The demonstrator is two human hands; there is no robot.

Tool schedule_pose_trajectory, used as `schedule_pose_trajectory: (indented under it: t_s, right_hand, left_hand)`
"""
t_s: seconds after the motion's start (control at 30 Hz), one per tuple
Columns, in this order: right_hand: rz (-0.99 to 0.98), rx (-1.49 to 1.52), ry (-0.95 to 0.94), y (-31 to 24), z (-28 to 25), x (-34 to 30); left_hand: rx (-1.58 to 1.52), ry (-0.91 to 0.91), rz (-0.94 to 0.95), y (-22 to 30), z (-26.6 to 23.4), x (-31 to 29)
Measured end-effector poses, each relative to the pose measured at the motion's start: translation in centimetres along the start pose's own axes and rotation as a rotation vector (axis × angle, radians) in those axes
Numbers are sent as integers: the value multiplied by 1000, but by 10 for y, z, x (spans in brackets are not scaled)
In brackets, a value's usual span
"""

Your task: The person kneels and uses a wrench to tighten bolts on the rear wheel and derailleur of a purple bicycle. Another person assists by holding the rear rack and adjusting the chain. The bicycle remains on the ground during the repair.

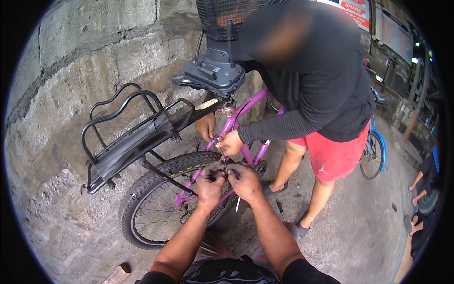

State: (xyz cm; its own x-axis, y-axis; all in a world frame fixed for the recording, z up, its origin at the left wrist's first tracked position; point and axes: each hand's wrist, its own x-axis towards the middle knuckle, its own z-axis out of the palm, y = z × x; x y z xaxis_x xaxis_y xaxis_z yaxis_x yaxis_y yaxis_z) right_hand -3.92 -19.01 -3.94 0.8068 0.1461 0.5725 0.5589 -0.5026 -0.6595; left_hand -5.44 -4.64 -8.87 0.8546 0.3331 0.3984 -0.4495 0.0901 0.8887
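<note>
Over the rear wheel of a purple bicycle (257, 98), my left hand (209, 185) and my right hand (245, 182) meet with fingertips pinched together. A thin, dark, wire-like piece shows between them, too small to name. Below my right hand a thin white stick-like piece (237, 204) points down; whether I hold it cannot be made out. Just beyond my fingers, a co-worker's hand (230, 142) grips near the purple frame, and their other hand (205, 127) is beside the seat tube. The knobbly rear tyre (127, 208) is left of my hands.
A black rear rack (135, 135) juts out left over the wheel. A grey device (215, 73) sits above the saddle. The co-worker in red shorts (331, 158) stands close on the right. A screwdriver (280, 208) lies on the concrete, a wood block (117, 274) lower left.
</note>
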Motion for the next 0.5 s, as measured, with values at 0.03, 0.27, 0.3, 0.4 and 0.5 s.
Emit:
schedule_pose_trajectory:
  t_s: [0.03, 0.27, 0.3, 0.4, 0.5]
  right_hand:
    - [9, 19, -21, -3, -3, -1]
    - [297, 517, -252, 7, -3, 11]
    - [382, 572, -291, 7, -4, 13]
    - [621, 751, -425, 16, -13, 19]
    - [730, 938, -488, 11, -19, 22]
  left_hand:
    - [-18, 2, 6, -1, -1, 1]
    - [-167, 40, -109, 0, 2, -2]
    - [-147, 46, -133, 0, 0, -2]
    - [-105, 61, -190, 7, 3, -4]
    - [-81, 59, -201, 13, 3, -3]
